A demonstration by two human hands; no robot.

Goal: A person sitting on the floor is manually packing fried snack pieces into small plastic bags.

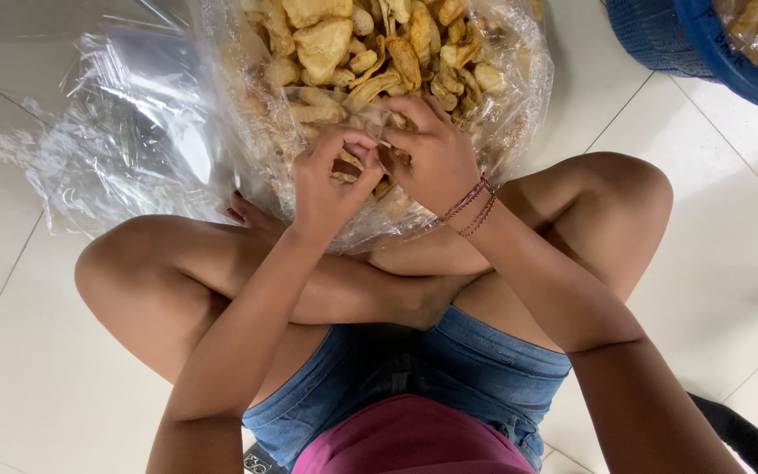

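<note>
A big clear plastic bag (502,105) full of golden fried chips (370,44) lies on the white tiled floor in front of my crossed legs. My left hand (331,180) and my right hand (432,158) meet at the bag's near edge. Both pinch something small and clear between them, with a few chips showing between the fingers. I cannot tell whether it is a separate little bag or a fold of the big one. Thin red string bracelets circle my right wrist.
Crumpled clear plastic sheeting (125,114) spreads over the floor to the left. A blue plastic basket (704,44) holding more bagged chips stands at the top right. My knees flank the bag on both sides.
</note>
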